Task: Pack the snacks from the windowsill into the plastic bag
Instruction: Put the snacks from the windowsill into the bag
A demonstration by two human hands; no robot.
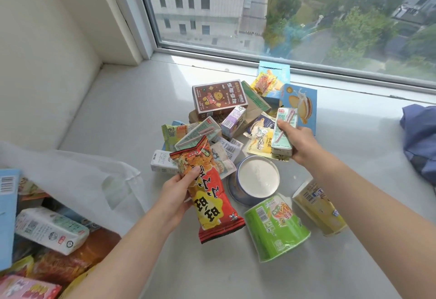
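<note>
**Grip state.** The left grip [175, 195] is clamped on a red-and-yellow snack packet [212, 206]. The thumb lies across the packet's front and the fingers wrap behind it. The packet is held clear of the surface, its upper end tilted away from the person. The right grip [300, 144] is clamped on a pale green drink carton [282, 144]. The thumb presses the face that carries the straw, and the fingers curl round the far side.

**Surface and room.** Both grips are over a white windowsill [122, 114]. A window [283, 4] runs along its far edge, beyond both grips, and looks down on buildings and trees. A cream wall [42, 51] closes the corner to the far left of the left grip. A blue cloth [420, 133] lies well to the right of the right grip.

**Task items.** The remaining snacks form a loose pile between and beyond the two grips:
- a brown box [219, 97] and a small purple carton [233, 122], beyond the left grip;
- a blue packet [302, 103], just beyond the right grip;
- a white-lidded tub [257, 178], between the grips;
- a green cup [276, 225] and a yellow cup [318, 206], both on their sides, nearer the person than the right grip.

The plastic bag [77, 173] is translucent white and lies open to the left of the left grip. It already holds a white carton [47, 230] and several orange and pink packets.
</note>
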